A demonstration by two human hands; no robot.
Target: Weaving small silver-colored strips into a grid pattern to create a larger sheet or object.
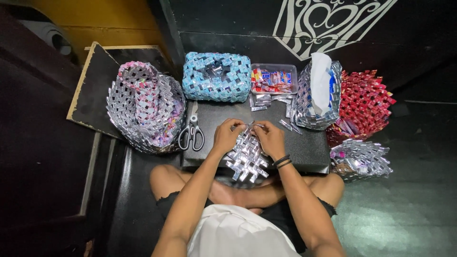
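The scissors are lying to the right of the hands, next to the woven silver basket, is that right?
Not quite. The head view shows the scissors lying left of the left hand and right hand, though they are next to the woven silver basket.

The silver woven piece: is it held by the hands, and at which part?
Yes. Both hands hold the silver woven piece at its upper edge: left hand at the left, right hand at the right.

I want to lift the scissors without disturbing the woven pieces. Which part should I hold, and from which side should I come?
Hold the scissors by their black handle loops, the end nearest the person, coming from above on the left hand side. They lie flat with blades pointing away toward the blue woven box, and the silver basket crowds their left.
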